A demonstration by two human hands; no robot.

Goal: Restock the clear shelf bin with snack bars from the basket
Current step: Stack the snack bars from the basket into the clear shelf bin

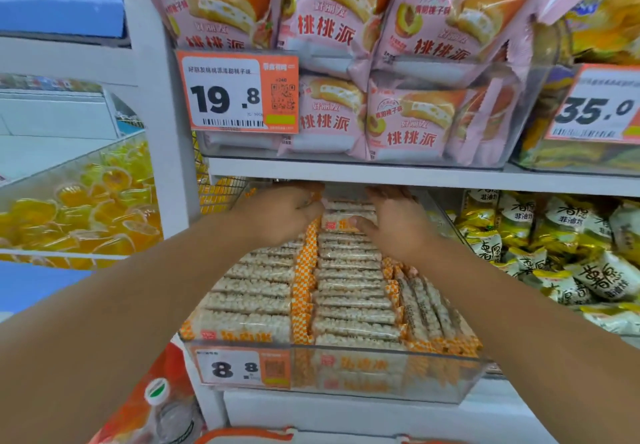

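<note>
The clear shelf bin [433, 374] sits on the lower shelf, filled with rows of puffed-rice snack bars [349, 291] in clear wrappers with orange checkered ends. Both of my arms reach to the back of the bin, under the upper shelf. My left hand [282, 215] grips the orange left end of a small stack of bars [346, 220] lying across the back row. My right hand [394, 227] holds the stack's right end, thumb in front and fingers behind. An orange rim at the bottom edge may be the basket [242, 435]; its contents are out of view.
The white upper shelf [381, 175] hangs just above my hands and carries pink peach-pie packs [398, 125]. Yellow and white snack bags [554, 253] fill the bin to the right. A tub of yellow jelly cups [86, 208] stands left. A bottle [166, 405] is at lower left.
</note>
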